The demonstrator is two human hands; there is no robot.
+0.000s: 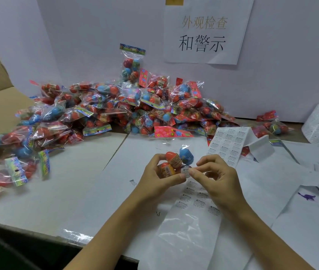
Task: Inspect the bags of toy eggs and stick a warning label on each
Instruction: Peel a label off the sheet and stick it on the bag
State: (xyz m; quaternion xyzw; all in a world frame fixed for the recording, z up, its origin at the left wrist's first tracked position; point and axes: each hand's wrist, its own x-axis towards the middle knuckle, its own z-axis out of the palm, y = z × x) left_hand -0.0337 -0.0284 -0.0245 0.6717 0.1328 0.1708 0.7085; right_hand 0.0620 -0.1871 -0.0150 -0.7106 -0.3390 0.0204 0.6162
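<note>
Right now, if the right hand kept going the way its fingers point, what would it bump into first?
The right hand points left, pinching a warning label. It would probably meet the bag of toy eggs held in the left hand first; they look almost touching already.

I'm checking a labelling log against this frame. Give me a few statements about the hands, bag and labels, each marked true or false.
1. The left hand holds a bag of toy eggs. True.
2. The right hand is idle on the table. False: its fingers press a warning label onto the bag.
3. The label strip lies right of the held bag. True.
4. The pile of bags sits in front of the hands' near side. False: it lies behind them, against the white board.
</note>
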